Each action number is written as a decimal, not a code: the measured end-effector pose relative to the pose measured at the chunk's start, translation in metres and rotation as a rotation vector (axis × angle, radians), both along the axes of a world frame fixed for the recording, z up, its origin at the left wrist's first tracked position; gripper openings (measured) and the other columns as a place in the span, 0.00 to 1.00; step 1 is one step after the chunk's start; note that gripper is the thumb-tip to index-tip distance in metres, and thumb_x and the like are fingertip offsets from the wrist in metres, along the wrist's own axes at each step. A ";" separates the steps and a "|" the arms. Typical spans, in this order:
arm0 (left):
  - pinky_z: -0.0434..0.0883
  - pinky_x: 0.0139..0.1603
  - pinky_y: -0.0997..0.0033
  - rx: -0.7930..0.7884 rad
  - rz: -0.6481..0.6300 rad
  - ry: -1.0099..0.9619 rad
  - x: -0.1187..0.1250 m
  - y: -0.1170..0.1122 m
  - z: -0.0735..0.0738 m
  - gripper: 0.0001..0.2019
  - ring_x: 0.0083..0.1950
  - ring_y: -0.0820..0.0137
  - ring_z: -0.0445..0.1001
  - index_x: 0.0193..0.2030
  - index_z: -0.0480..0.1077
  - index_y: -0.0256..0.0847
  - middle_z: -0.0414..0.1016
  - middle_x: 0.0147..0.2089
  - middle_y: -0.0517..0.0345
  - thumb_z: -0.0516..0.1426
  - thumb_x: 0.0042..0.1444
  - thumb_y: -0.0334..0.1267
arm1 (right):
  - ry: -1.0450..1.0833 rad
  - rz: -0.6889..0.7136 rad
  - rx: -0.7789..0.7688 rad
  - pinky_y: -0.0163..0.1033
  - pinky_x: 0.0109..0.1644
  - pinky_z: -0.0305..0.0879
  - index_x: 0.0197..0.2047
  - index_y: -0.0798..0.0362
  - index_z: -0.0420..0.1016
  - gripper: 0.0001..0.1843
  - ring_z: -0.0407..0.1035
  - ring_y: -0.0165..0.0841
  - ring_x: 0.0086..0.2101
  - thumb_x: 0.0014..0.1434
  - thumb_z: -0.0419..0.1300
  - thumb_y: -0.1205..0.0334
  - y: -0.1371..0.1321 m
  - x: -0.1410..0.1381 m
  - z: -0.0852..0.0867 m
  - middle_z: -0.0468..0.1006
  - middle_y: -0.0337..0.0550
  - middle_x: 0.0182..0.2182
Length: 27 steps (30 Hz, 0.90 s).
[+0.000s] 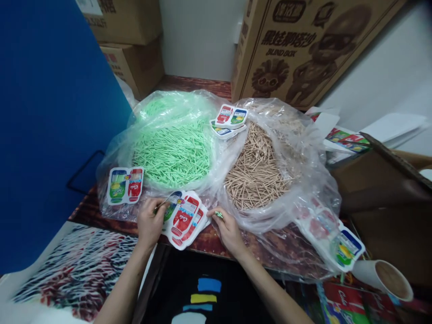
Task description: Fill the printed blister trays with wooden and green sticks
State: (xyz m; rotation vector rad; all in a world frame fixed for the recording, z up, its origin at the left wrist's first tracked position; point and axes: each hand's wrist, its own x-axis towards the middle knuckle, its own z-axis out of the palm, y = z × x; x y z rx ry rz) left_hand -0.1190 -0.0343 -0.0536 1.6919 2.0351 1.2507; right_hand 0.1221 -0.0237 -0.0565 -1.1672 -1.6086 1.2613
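Observation:
Several bottle-shaped printed cards (184, 218), with a red Cola bottle and a green-blue bottle, lie overlapped at the table's front edge. My left hand (150, 221) is closed in a pinch at their left edge; a small greenish bit shows at its fingers, too small to name. My right hand (227, 231) is closed around a small bunch of green sticks (219, 215), their ends showing, and its fingertips are by the right edge of the cards. Behind the hands, a clear plastic bag holds a heap of thin green sticks (172, 153). Brown sticks (256, 175) fill another bag to its right.
One more card (125, 185) lies left, others (231, 116) rest between the bags, and another (347, 248) is at the right. A paper cup (383, 279) lies tilted nearby. Cardboard boxes (303, 49) stand behind; a blue panel (57, 135) borders the left side.

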 end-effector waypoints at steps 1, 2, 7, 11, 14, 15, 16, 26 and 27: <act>0.66 0.39 0.70 -0.020 0.004 -0.012 -0.001 0.001 0.000 0.08 0.36 0.68 0.71 0.31 0.71 0.40 0.71 0.31 0.59 0.56 0.57 0.40 | 0.009 0.000 0.004 0.38 0.46 0.61 0.36 0.51 0.71 0.09 0.69 0.36 0.40 0.64 0.50 0.62 0.000 0.001 -0.001 0.74 0.41 0.34; 0.66 0.39 0.70 -0.053 0.001 -0.018 -0.003 0.001 -0.001 0.08 0.36 0.68 0.71 0.31 0.71 0.40 0.71 0.31 0.59 0.55 0.56 0.41 | 0.019 -0.002 0.009 0.38 0.46 0.61 0.37 0.51 0.72 0.09 0.69 0.36 0.40 0.64 0.51 0.62 -0.001 0.001 -0.002 0.74 0.41 0.34; 0.66 0.37 0.71 -0.302 -0.048 -0.018 -0.013 0.009 0.000 0.10 0.36 0.67 0.72 0.33 0.72 0.40 0.74 0.33 0.59 0.54 0.55 0.42 | 0.042 -0.006 0.021 0.38 0.45 0.62 0.37 0.51 0.73 0.10 0.70 0.35 0.38 0.64 0.51 0.61 -0.002 0.003 -0.005 0.75 0.41 0.35; 0.67 0.36 0.69 -0.408 -0.033 -0.029 -0.013 0.015 0.010 0.20 0.36 0.64 0.74 0.50 0.69 0.40 0.77 0.36 0.57 0.56 0.53 0.48 | 0.041 -0.002 0.009 0.37 0.46 0.62 0.38 0.51 0.73 0.10 0.70 0.35 0.39 0.65 0.50 0.61 -0.001 0.003 -0.006 0.75 0.41 0.35; 0.68 0.36 0.66 -0.405 0.054 0.067 -0.005 0.016 0.019 0.26 0.37 0.61 0.75 0.53 0.67 0.40 0.77 0.37 0.55 0.60 0.49 0.49 | 0.031 -0.006 0.006 0.37 0.46 0.62 0.38 0.51 0.73 0.11 0.70 0.35 0.39 0.65 0.50 0.60 -0.001 0.003 -0.007 0.75 0.41 0.35; 0.68 0.37 0.66 -0.372 0.077 0.087 -0.001 0.016 0.021 0.23 0.38 0.61 0.75 0.51 0.68 0.40 0.77 0.37 0.54 0.60 0.49 0.47 | 0.028 -0.006 0.006 0.37 0.46 0.62 0.38 0.51 0.73 0.11 0.70 0.34 0.39 0.65 0.50 0.60 -0.001 0.003 -0.007 0.75 0.41 0.35; 0.68 0.38 0.66 -0.323 0.083 0.095 0.002 0.015 0.022 0.20 0.38 0.62 0.75 0.48 0.70 0.41 0.78 0.37 0.55 0.60 0.50 0.46 | 0.026 -0.008 0.007 0.37 0.46 0.62 0.38 0.52 0.73 0.11 0.70 0.34 0.39 0.65 0.50 0.60 -0.001 0.003 -0.008 0.75 0.41 0.35; 0.66 0.32 0.74 0.006 -0.029 0.012 0.001 0.006 0.027 0.08 0.28 0.72 0.69 0.30 0.71 0.39 0.70 0.26 0.62 0.57 0.56 0.40 | 0.020 -0.022 0.010 0.38 0.45 0.63 0.38 0.51 0.73 0.11 0.70 0.35 0.38 0.65 0.51 0.59 0.001 0.003 -0.008 0.75 0.41 0.34; 0.66 0.32 0.74 0.006 -0.036 0.000 0.000 0.006 0.027 0.08 0.28 0.72 0.69 0.29 0.71 0.39 0.70 0.26 0.62 0.56 0.56 0.40 | 0.021 -0.021 0.010 0.38 0.45 0.63 0.38 0.51 0.73 0.11 0.70 0.35 0.38 0.65 0.51 0.59 0.000 0.003 -0.008 0.75 0.41 0.34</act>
